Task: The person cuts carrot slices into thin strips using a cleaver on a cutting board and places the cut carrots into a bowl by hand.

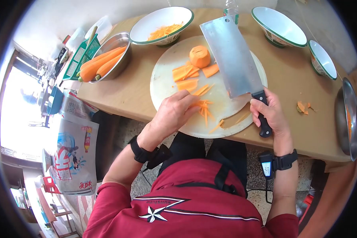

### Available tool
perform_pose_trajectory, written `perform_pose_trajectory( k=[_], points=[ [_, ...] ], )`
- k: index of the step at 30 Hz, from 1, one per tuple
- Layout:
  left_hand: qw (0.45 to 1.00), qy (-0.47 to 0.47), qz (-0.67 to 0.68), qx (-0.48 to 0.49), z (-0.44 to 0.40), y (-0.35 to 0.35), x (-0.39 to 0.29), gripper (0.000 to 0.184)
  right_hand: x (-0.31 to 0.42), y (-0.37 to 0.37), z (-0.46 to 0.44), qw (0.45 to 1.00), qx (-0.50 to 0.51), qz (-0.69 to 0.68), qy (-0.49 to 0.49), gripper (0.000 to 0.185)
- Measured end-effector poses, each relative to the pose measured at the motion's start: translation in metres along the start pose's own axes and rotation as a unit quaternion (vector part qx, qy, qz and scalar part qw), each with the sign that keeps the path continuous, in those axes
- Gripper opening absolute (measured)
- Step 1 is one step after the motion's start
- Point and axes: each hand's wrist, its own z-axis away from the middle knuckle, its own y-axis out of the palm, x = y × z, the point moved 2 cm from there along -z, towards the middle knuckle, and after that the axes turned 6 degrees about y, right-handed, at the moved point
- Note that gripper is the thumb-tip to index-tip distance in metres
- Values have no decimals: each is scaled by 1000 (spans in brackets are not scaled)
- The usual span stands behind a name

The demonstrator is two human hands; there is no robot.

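My right hand (pixel 270 111) is wrapped round the black handle of a wide cleaver (pixel 236 59), whose blade is raised over the right part of a round white cutting board (pixel 164 67). On the board's near side, my left hand (pixel 176 111) has its fingers drawn together at a small pile of carrot strips (pixel 205 108). Flat carrot slices (pixel 186 84) lie just beyond that hand. A thick carrot chunk (pixel 199 56) stands farther back, with a cut piece (pixel 210 70) beside it. More thin strips lie near the board's handle slot.
A steel bowl (pixel 125 63) of whole carrots (pixel 101 65) and a green basket (pixel 80 59) are at left. Behind the board are a bowl (pixel 139 29) of shreds and a bottle (pixel 231 12). Two white bowls (pixel 279 25) (pixel 322 59), peel scraps (pixel 302 108) and a metal basin (pixel 340 119) stand right.
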Motion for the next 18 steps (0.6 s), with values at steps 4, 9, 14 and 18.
perform_pose_trajectory(
  k=[4,9,14,18],
  points=[
    [998,-43,-17,-49,-7,-3,6,22,-3,-2,-1,1000,11,-1,-5,31],
    [996,-81,-39,18,-20,-3,17,17,1,0,0,1000,8,15,-2,33],
    [992,-109,-15,54,-30,-2,18,14,1,0,1,1000,7,11,-6,33],
    [993,-113,-10,13,-26,-9,28,15,0,0,0,1000,10,15,-4,31]
  ],
)
